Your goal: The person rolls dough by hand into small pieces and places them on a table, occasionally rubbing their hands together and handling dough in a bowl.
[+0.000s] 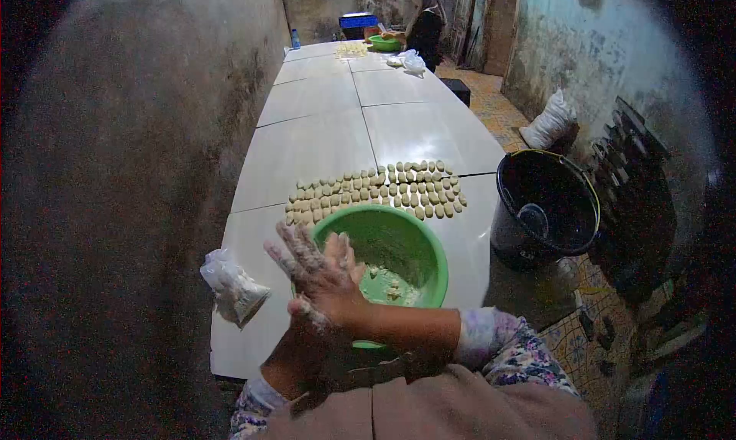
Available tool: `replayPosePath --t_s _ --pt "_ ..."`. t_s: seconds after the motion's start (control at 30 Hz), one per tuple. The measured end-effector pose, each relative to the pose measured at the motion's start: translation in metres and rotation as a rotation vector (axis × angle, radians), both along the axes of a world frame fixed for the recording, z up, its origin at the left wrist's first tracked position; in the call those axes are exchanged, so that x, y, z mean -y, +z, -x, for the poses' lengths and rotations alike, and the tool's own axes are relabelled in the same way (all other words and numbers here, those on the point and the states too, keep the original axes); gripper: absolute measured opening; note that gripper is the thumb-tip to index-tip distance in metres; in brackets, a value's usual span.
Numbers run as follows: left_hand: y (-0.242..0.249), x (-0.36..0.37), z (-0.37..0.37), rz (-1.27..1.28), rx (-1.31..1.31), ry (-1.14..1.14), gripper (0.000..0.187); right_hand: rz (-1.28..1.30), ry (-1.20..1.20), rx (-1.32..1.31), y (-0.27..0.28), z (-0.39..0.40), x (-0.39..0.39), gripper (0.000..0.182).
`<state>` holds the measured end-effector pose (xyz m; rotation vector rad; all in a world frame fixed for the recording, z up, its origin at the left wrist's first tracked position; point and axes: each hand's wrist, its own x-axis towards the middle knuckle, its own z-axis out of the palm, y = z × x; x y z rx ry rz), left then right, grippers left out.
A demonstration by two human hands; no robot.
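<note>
Note right hand (326, 281) open, floury fingers spread, crossing left hand (344, 256), partly hidden; cannot tell its grip. Find scraps (392, 290) inside basin (440, 265), dough pieces (414, 200) just beyond. Best to rub over basin, catching crumbs, keeping cuffs (477, 334) clear.

Long white table (307, 141), rows of pale lumps (448, 210), large green basin (431, 248), plastic bag (234, 287)

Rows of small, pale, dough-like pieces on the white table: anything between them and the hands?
Yes, the round green plastic bowl: its far wall rises between the hands and most rows. Nothing else visible in the way.
</note>
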<state>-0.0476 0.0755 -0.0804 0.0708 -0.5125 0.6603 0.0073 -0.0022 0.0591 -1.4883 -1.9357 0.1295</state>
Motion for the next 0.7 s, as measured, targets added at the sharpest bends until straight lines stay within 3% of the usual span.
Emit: replayPosePath --t_s 0.03,0.1,0.13,0.17,0.23,0.27,0.3,0.37,0.43,0.47,0.5,0.57,0.6,0.63,0.7 --pt "0.003 0.006 -0.035 -0.376 0.267 -0.023 0.063 0.004 0.050 -0.017 0.005 0.004 0.004 0.077" --pt "0.012 0.008 -0.018 -0.262 -0.539 0.541 0.061 -0.016 -0.124 -0.224 -0.014 -0.002 -0.016 0.078" --pt "0.113 0.045 -0.020 -0.455 -0.707 0.614 0.061 0.018 -0.156 -0.220 -0.012 -0.020 -0.028 0.078" --pt "0.112 0.043 -0.007 -0.127 -0.482 0.209 0.061 0.422 -0.259 0.411 0.003 -0.032 -0.028 0.075" --pt "0.119 0.035 -0.010 0.136 -0.510 0.204 0.058 0.098 -0.082 -0.283 -0.031 -0.032 -0.026 0.073" --pt "0.066 0.009 -0.007 0.070 -0.603 0.227 0.058 0.127 -0.065 -0.223 -0.028 -0.018 -0.009 0.071" --pt "0.064 0.013 -0.011 0.063 -0.598 0.230 0.058 0.127 -0.009 -0.174 -0.017 -0.014 0.000 0.070" --pt "0.063 0.027 -0.035 -0.474 -0.572 0.805 0.062 0.132 -0.041 -0.283 -0.012 -0.024 -0.009 0.070" --pt "0.131 0.057 -0.043 -0.467 -0.925 0.707 0.065 0.168 -0.110 -0.511 -0.017 -0.038 -0.019 0.071" --pt "0.124 0.051 -0.029 -0.260 -0.682 0.249 0.069 0.146 -0.142 -0.094 -0.020 -0.054 -0.023 0.076" --pt "0.120 0.042 -0.021 -0.158 -0.620 0.098 0.072 0.199 -0.175 -0.350 -0.026 -0.060 -0.023 0.078" --pt "0.129 0.032 -0.023 0.103 -0.526 0.096 0.070 0.215 -0.112 -0.348 -0.021 -0.046 -0.004 0.077" --pt "0.095 0.045 -0.044 -0.111 -0.806 0.640 0.070 0.120 -0.030 -0.348 -0.014 -0.036 0.009 0.076" --pt "0.099 0.024 -0.021 -0.660 -0.538 0.535 0.068 0.080 -0.068 -0.298 -0.008 -0.033 0.014 0.077" --pt "0.093 0.038 -0.038 -0.756 -0.630 0.681 0.066 0.103 -0.055 -0.469 -0.002 -0.039 0.008 0.076"
